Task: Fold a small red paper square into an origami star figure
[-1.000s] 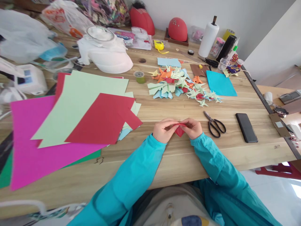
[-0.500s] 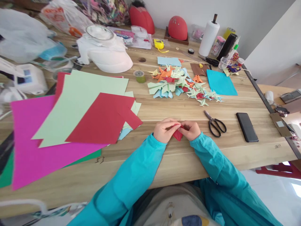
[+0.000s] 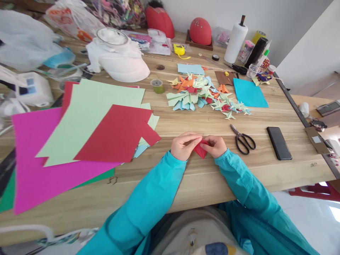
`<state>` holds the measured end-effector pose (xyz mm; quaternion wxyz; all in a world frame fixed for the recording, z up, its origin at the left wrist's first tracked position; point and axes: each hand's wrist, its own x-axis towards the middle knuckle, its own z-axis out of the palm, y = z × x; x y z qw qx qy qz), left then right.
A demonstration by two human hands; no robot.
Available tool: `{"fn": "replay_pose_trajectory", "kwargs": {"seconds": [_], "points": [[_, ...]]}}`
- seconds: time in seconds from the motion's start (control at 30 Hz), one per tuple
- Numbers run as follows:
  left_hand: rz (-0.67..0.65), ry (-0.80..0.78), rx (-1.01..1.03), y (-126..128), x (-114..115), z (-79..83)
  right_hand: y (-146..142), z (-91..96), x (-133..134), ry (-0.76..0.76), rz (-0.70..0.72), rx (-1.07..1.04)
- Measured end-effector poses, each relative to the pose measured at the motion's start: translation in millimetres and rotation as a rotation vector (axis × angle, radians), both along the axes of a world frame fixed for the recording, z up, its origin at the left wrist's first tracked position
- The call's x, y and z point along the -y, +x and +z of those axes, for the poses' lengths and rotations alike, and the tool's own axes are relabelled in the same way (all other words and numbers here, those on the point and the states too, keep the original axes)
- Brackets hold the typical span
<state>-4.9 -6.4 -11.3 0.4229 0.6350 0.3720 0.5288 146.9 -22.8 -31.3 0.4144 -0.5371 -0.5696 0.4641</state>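
Note:
A small piece of folded red paper is between my hands, low over the wooden table, with a pointed corner towards me and creases on its face. My left hand pinches its upper left edge, thumb and fingers pressed together. On the other side my right hand grips the right part, its thumb lying on the paper. The fingers hide the upper part of the paper. Black-handled scissors lie to the right of my right hand. Beyond my hands is a pile of folded paper pieces in several colours.
Large red paper, pale green sheets and a magenta sheet overlap at left. A phone lies at right, a blue sheet behind it. A green tape roll and white cap stand further back.
My left hand has shifted slightly left, its fingers straighter, and more of the red paper shows. My right hand has stayed nearly in place, its thumb now lower on the paper.

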Motion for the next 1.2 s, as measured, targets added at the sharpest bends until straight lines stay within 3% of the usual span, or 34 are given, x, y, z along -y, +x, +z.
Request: {"fn": "replay_pose_trajectory", "kwargs": {"seconds": [0.17, 0.33, 0.47, 0.67, 0.87, 1.2], "points": [[0.031, -0.093, 0.101, -1, -1, 1.4, 0, -0.7, -1, -0.021, -0.025, 0.005], [-0.075, -0.076, 0.032, -2, -2, 1.2, 1, -1.4, -1, -0.012, -0.025, -0.020], [-0.048, -0.092, 0.049, 0, -2, 0.9, 0, -0.5, -1, -0.015, -0.022, -0.030], [0.045, -0.368, 0.210, -2, -7, 0.3, 1, 1.1, -5, -0.071, -0.087, -0.169], [-0.131, -0.665, 0.380, 1, -10, -9.8, 9, -3.7, -12, -0.114, -0.162, -0.341], [-0.194, -0.691, 0.402, 7, -6, -11.1, 11, -2.8, -11, -0.129, -0.099, -0.317]]}}
